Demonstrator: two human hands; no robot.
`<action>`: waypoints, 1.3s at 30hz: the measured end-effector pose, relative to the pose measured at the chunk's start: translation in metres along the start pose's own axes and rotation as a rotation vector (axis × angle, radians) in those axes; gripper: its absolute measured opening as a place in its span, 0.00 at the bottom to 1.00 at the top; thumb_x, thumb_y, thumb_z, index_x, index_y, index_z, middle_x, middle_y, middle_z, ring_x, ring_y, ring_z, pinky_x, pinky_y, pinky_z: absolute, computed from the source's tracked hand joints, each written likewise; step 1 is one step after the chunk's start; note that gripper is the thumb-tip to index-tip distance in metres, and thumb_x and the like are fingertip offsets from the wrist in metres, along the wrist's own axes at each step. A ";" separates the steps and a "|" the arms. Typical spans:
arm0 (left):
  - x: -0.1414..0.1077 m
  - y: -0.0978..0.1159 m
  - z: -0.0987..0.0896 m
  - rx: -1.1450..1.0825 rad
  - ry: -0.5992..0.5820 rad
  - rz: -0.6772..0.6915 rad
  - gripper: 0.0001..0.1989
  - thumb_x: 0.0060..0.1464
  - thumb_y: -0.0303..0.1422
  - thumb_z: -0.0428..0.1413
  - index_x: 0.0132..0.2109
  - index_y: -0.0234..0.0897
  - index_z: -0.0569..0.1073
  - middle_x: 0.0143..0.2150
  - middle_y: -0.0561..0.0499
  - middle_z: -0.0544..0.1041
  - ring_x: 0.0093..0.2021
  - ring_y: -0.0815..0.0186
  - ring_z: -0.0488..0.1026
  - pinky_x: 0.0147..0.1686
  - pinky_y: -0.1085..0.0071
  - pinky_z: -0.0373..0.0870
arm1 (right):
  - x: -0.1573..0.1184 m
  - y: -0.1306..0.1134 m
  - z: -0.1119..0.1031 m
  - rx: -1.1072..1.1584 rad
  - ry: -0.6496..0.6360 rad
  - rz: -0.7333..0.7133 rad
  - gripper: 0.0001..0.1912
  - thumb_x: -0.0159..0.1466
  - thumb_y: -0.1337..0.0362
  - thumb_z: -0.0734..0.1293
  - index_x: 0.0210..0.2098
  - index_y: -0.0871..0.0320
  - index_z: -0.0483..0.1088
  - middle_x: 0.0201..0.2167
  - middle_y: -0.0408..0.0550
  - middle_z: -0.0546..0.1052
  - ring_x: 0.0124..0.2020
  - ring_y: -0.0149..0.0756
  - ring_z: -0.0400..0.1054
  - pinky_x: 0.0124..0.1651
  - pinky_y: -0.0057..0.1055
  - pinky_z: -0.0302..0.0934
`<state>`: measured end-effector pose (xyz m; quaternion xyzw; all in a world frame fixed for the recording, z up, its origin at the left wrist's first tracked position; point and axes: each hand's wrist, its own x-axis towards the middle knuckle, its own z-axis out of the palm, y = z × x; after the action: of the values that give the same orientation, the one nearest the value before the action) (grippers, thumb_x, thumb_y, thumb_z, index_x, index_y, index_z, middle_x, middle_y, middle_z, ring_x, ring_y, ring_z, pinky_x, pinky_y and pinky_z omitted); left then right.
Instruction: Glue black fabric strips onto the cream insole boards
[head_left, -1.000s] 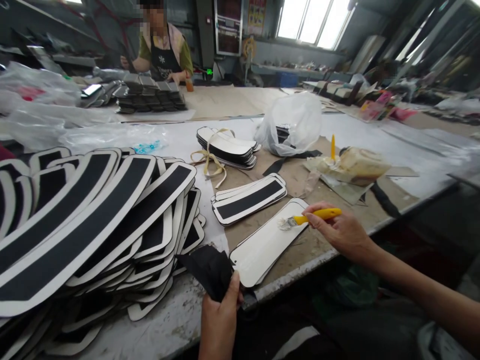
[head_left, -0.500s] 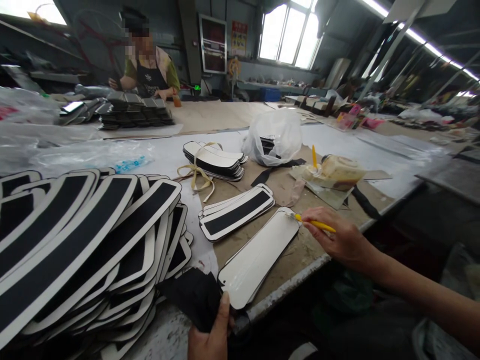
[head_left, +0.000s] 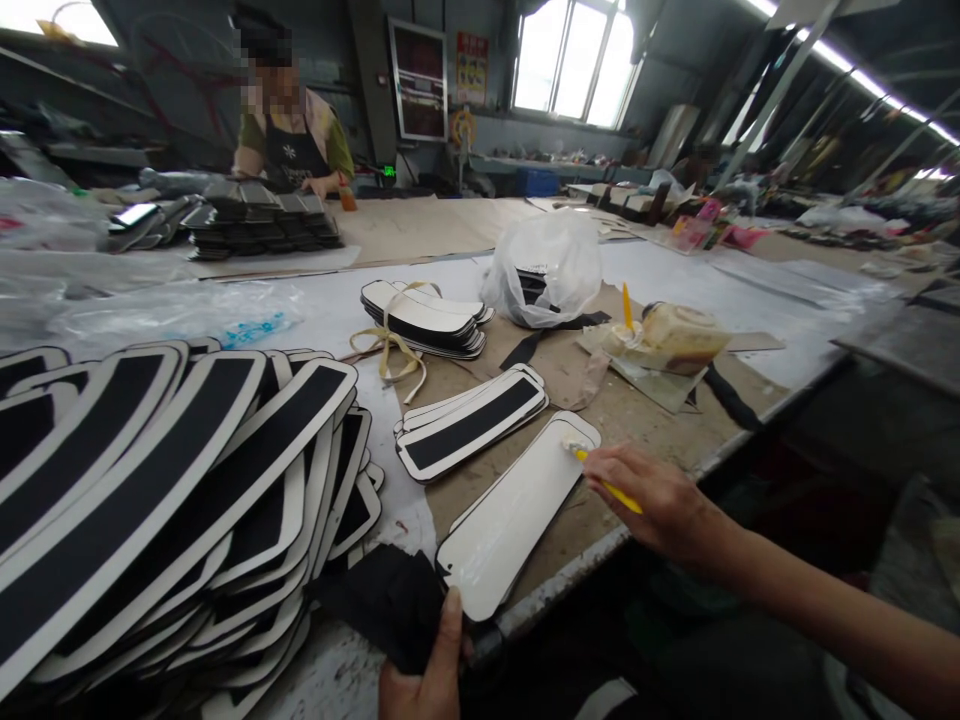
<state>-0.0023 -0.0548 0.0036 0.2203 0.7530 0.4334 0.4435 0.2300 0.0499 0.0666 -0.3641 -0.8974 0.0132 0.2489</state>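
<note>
A long white panel with rounded ends [head_left: 517, 520] lies on top of another at the table's near edge. My left hand [head_left: 427, 660] is at its near corner, thumb on the edge and other fingers mostly hidden. Black fabric [head_left: 390, 600] lies right beside that thumb. My right hand [head_left: 652, 495] grips a brush with a yellow handle [head_left: 622, 497], its bristles touching the panel near the far end. Wet, shiny streaks show on the panel's near part. Just behind lies a small stack of white panels with black centre strips [head_left: 472, 425].
Many black-and-white panels [head_left: 225, 480] are heaped at left. Behind are a tied bundle of panels [head_left: 427, 310], a white plastic bag [head_left: 547, 265] and a stained glue container [head_left: 679, 335] with a yellow stick [head_left: 628, 305]. A co-worker [head_left: 289, 140] stands across the table.
My right hand has drawn the brush slightly left and toward me along the panel. My left hand stays at the corner. The camera view has shifted slightly.
</note>
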 end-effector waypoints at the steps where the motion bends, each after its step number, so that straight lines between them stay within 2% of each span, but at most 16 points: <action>1: 0.000 -0.001 0.000 -0.007 0.003 0.009 0.28 0.33 0.62 0.56 0.14 0.40 0.68 0.14 0.51 0.67 0.23 0.59 0.66 0.29 0.64 0.61 | -0.002 -0.005 0.003 0.026 -0.016 -0.005 0.10 0.63 0.73 0.61 0.43 0.59 0.68 0.38 0.54 0.74 0.41 0.39 0.69 0.43 0.36 0.68; 5: -0.002 -0.002 0.002 -0.021 0.020 0.011 0.28 0.34 0.62 0.56 0.14 0.40 0.67 0.15 0.51 0.67 0.23 0.60 0.65 0.28 0.65 0.60 | -0.004 -0.048 0.008 0.404 -0.051 0.036 0.11 0.62 0.75 0.60 0.43 0.58 0.67 0.36 0.51 0.74 0.40 0.37 0.70 0.43 0.33 0.67; 8: -0.005 -0.001 0.003 -0.045 0.034 0.002 0.27 0.36 0.59 0.57 0.15 0.39 0.67 0.16 0.51 0.68 0.23 0.61 0.66 0.29 0.65 0.60 | 0.000 -0.070 0.007 0.718 -0.005 0.258 0.07 0.65 0.69 0.60 0.41 0.57 0.68 0.35 0.50 0.75 0.38 0.35 0.70 0.42 0.31 0.68; 11: -0.006 -0.004 0.004 -0.121 0.019 0.006 0.25 0.39 0.55 0.59 0.16 0.38 0.67 0.17 0.53 0.68 0.24 0.64 0.64 0.30 0.68 0.59 | 0.004 -0.065 0.008 0.796 -0.023 0.561 0.09 0.65 0.61 0.61 0.37 0.58 0.70 0.29 0.47 0.74 0.29 0.33 0.70 0.32 0.29 0.68; 14: -0.005 -0.008 0.005 -0.183 -0.024 0.004 0.23 0.43 0.52 0.59 0.17 0.37 0.67 0.17 0.53 0.67 0.22 0.66 0.63 0.28 0.69 0.58 | 0.004 -0.047 0.008 0.649 0.011 0.684 0.12 0.62 0.56 0.63 0.35 0.57 0.72 0.29 0.47 0.75 0.27 0.34 0.70 0.30 0.28 0.66; 17: -0.004 -0.011 0.006 -0.205 -0.040 0.024 0.22 0.44 0.51 0.59 0.19 0.37 0.68 0.17 0.53 0.68 0.23 0.67 0.63 0.27 0.70 0.57 | 0.005 -0.044 0.004 0.527 0.093 0.703 0.12 0.61 0.55 0.65 0.34 0.56 0.73 0.32 0.48 0.76 0.30 0.35 0.70 0.31 0.29 0.66; 19: -0.004 -0.011 0.006 -0.215 -0.038 0.031 0.22 0.45 0.50 0.59 0.20 0.36 0.68 0.18 0.53 0.67 0.23 0.67 0.62 0.27 0.70 0.57 | 0.008 -0.052 0.002 0.604 0.075 0.700 0.12 0.61 0.54 0.65 0.35 0.56 0.73 0.28 0.46 0.75 0.27 0.34 0.70 0.30 0.28 0.67; 21: -0.003 -0.012 0.005 -0.220 -0.050 0.035 0.21 0.46 0.50 0.58 0.20 0.36 0.68 0.18 0.53 0.67 0.23 0.67 0.62 0.27 0.70 0.57 | 0.012 -0.061 0.004 0.734 0.002 0.691 0.12 0.62 0.54 0.63 0.35 0.56 0.72 0.24 0.44 0.74 0.25 0.33 0.70 0.28 0.27 0.67; 23: -0.002 -0.014 0.005 -0.214 -0.068 0.032 0.21 0.47 0.49 0.58 0.21 0.36 0.68 0.18 0.54 0.67 0.23 0.68 0.62 0.27 0.70 0.58 | 0.015 -0.064 0.008 0.789 -0.046 0.678 0.12 0.63 0.54 0.63 0.35 0.56 0.72 0.24 0.44 0.74 0.25 0.33 0.70 0.28 0.26 0.67; 28: 0.001 -0.019 0.003 -0.200 -0.105 0.019 0.21 0.48 0.50 0.57 0.23 0.36 0.68 0.20 0.53 0.68 0.23 0.67 0.62 0.28 0.70 0.59 | 0.019 -0.057 0.012 0.681 0.061 0.671 0.11 0.61 0.56 0.66 0.34 0.56 0.73 0.30 0.46 0.76 0.27 0.32 0.71 0.29 0.25 0.67; 33: -0.004 -0.010 0.003 -0.197 -0.075 0.006 0.20 0.47 0.48 0.58 0.21 0.36 0.68 0.18 0.53 0.68 0.23 0.67 0.62 0.26 0.70 0.59 | 0.021 -0.060 0.021 0.848 0.017 0.641 0.12 0.63 0.56 0.64 0.34 0.58 0.71 0.28 0.45 0.74 0.25 0.31 0.71 0.29 0.26 0.68; 36: -0.004 -0.008 0.005 -0.203 -0.027 -0.010 0.20 0.45 0.49 0.60 0.20 0.36 0.69 0.17 0.52 0.69 0.22 0.65 0.63 0.25 0.69 0.59 | 0.017 -0.048 0.027 0.733 0.055 0.613 0.11 0.63 0.56 0.63 0.34 0.58 0.71 0.29 0.47 0.74 0.27 0.33 0.70 0.31 0.28 0.68; 39: -0.003 -0.011 0.007 -0.177 0.013 -0.029 0.21 0.44 0.50 0.59 0.19 0.36 0.70 0.17 0.51 0.70 0.21 0.64 0.64 0.25 0.68 0.60 | 0.009 -0.020 0.022 0.496 0.111 0.587 0.11 0.63 0.57 0.63 0.35 0.58 0.71 0.32 0.48 0.75 0.31 0.35 0.71 0.32 0.28 0.67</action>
<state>0.0053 -0.0594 -0.0059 0.1664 0.7177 0.4930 0.4628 0.2016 0.0443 0.0553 -0.5346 -0.7096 0.2806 0.3631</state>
